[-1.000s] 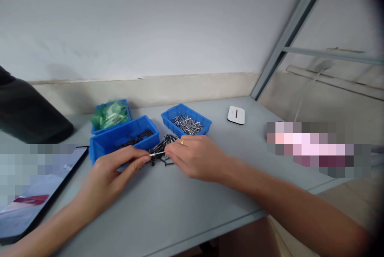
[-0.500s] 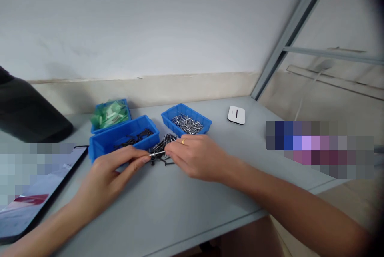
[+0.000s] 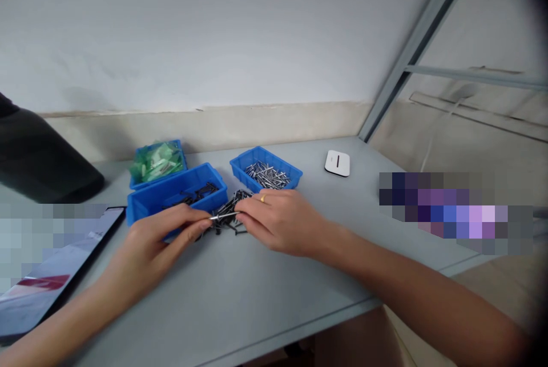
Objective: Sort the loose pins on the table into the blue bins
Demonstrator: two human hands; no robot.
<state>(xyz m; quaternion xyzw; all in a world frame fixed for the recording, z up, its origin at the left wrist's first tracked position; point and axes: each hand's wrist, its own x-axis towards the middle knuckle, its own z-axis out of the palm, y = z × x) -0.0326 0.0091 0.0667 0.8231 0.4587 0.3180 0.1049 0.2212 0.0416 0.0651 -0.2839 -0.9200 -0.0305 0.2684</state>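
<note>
Between my two hands runs a slim silver blind rivet (image 3: 226,216) with a small collar near its left end. My left hand (image 3: 165,236) pinches that left end between thumb and forefinger. The fingertips of my right hand (image 3: 278,221), which wears a gold ring, are closed on the other end. Under and behind the fingers lies a loose heap (image 3: 233,201) of dark and silver pieces on the grey table; my right hand hides some of it. A blue bin (image 3: 148,207) with black screw-like pieces stands behind my left hand, and a blue tray (image 3: 295,177) of silver rivets behind my right.
A small blue bin (image 3: 183,157) with a green plastic bag is at the back left. A tablet-like screen (image 3: 55,281) and a dark bottle (image 3: 43,156) are at the left. A white square device (image 3: 337,163) lies right of the tray, near a metal post (image 3: 385,96).
Both hands keep their pinch on the rivet, with only a very slight shift of the fingers. The bins and the heap stay where they were.
</note>
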